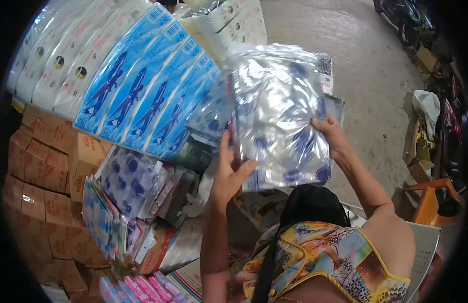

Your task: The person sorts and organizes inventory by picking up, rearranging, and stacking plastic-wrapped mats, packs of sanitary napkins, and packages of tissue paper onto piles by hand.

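Note:
A stack of shiny clear plastic packs with dark blue round prints (pixel 279 121) is held up in front of me. My left hand (pixel 231 174) grips its lower left edge, with the thumb on the front face and some fingers hidden at the side. My right hand (pixel 331 135) is closed on the right edge, fingertips on the front. Similar blue-printed packs (pixel 211 116) lie just left of the stack. Lower left, more patterned packs (pixel 125 182) stand in a pile.
Blue wrapped packs with airplane prints (pixel 140 96) and white tissue packs (pixel 67 60) fill the upper left. Brown cartons (pixel 47 202) are stacked below. Pink packs (pixel 148 289) lie at the bottom. An orange chair (pixel 431 199) and a motorcycle (pixel 405 20) are at right.

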Motion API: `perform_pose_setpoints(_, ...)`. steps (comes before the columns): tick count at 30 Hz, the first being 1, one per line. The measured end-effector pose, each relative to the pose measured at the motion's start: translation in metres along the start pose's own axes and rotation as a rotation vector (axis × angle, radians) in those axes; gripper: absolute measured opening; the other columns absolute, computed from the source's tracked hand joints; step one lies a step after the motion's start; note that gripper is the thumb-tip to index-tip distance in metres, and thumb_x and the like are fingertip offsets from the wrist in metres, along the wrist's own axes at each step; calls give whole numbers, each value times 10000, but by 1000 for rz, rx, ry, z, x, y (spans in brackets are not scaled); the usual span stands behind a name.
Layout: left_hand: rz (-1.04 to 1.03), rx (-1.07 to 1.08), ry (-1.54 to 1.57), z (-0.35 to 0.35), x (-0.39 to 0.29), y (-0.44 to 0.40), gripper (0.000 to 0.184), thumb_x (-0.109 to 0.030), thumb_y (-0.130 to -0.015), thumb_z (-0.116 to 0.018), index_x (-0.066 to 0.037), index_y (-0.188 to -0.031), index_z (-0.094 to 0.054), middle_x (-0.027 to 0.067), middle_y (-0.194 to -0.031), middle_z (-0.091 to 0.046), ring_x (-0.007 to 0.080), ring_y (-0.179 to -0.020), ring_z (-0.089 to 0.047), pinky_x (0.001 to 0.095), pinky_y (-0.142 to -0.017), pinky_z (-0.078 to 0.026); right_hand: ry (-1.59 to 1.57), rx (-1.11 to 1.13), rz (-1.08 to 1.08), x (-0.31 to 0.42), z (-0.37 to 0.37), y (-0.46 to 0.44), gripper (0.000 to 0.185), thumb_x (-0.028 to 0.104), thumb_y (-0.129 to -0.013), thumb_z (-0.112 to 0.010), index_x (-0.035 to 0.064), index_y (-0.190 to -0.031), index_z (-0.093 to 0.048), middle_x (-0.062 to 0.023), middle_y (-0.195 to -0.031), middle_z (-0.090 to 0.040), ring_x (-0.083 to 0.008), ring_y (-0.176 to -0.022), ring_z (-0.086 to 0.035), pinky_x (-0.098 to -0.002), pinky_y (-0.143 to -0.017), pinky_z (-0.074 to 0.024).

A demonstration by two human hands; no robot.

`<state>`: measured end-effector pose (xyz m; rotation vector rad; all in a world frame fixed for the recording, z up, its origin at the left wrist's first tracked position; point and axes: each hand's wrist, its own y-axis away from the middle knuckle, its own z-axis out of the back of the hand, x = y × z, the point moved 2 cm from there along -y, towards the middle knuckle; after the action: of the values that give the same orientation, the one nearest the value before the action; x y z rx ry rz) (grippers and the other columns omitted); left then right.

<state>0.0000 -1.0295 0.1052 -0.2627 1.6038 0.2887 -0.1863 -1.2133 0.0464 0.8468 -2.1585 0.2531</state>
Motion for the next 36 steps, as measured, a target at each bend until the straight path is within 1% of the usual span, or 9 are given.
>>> perform_pose_setpoints(1, -9, -7, -42, -5, 9, -5, 821, -238, -744, -642, -24, -1326, -104, 132, -1049, -479, 172, -909, -487, 265, -777, -402, -3, -81, 46, 6, 3, 1, 397, 37, -737, -577, 19, -1106, -431, -92, -912, -565, -169, -718, -597, -305, -633, -527)
perform_pose_setpoints(4, 381, -95, -4, -14, 60, -21, 807, -339, -736, -623, -168, -1347, -126, 118, -1198, -412, 196, -1023, -444, 320, -734, -382, 27, -254, 12, -11, 53, -17, 270, 41, -742, -576, 10, -987, -467, -76, -811, -581, -167, -661, -589, -301, -591, -512)
perform_pose_setpoints(6, 476, -158, 7, -17, 107, -31, 771, -373, -741, -612, -159, -1336, -171, 100, -1199, -412, 206, -1037, -437, 351, -745, -381, 81, -307, -76, -40, 87, -29, 256, 34, -739, -576, 4, -967, -462, -82, -808, -578, -178, -653, -586, -324, -588, -509)
perform_pose_setpoints(11, 129, -349, 81, -24, 150, -40, 600, -123, -734, -645, -1, -1234, -338, 70, -1090, -479, 132, -940, -460, 257, -768, -393, 61, -422, -38, -45, 83, -20, 276, 10, -720, -585, 8, -964, -457, -90, -797, -565, -184, -647, -576, -337, -573, -510)
perform_pose_setpoints(18, 29, -494, 105, -29, 148, -36, 552, -64, -745, -615, 0, -1213, -329, 113, -1142, -402, 162, -976, -431, 270, -837, -374, 134, -520, 91, -47, 83, -16, 362, 18, -691, -609, -2, -1015, -449, -93, -830, -559, -176, -685, -563, -306, -615, -488)
perform_pose_setpoints(26, -2, -586, 0, -37, 155, -36, 625, -134, -754, -632, -80, -1258, -267, 84, -1148, -402, 172, -971, -428, 280, -802, -368, 221, -549, 144, -47, 85, -17, 333, 48, -691, -628, 7, -980, -468, -75, -818, -563, -153, -653, -545, -290, -594, -469)
perform_pose_setpoints(28, 163, -630, 71, -43, 146, -22, 659, -174, -766, -624, -104, -1280, -218, 64, -1144, -419, 170, -975, -428, 293, -752, -372, 267, -487, 68, -37, 87, -19, 277, 38, -700, -619, 7, -944, -492, -65, -775, -568, -146, -621, -544, -290, -575, -466)
perform_pose_setpoints(29, 378, -572, 182, -51, 131, -9, 624, -202, -784, -601, -107, -1271, -222, 50, -1068, -479, 156, -937, -464, 304, -706, -380, 234, -451, 54, -34, 90, -21, 221, 26, -703, -612, 3, -900, -514, -55, -727, -569, -144, -595, -545, -287, -554, -464)
perform_pose_setpoints(36, 251, -435, 535, -31, 160, -15, 297, -74, -830, -506, -22, -1112, -431, 51, -880, -543, 141, -741, -556, 257, -615, -432, 287, -410, 23, -30, 101, -27, 172, 3, -692, -612, 8, -842, -527, -52, -704, -569, -146, -572, -546, -275, -515, -457)
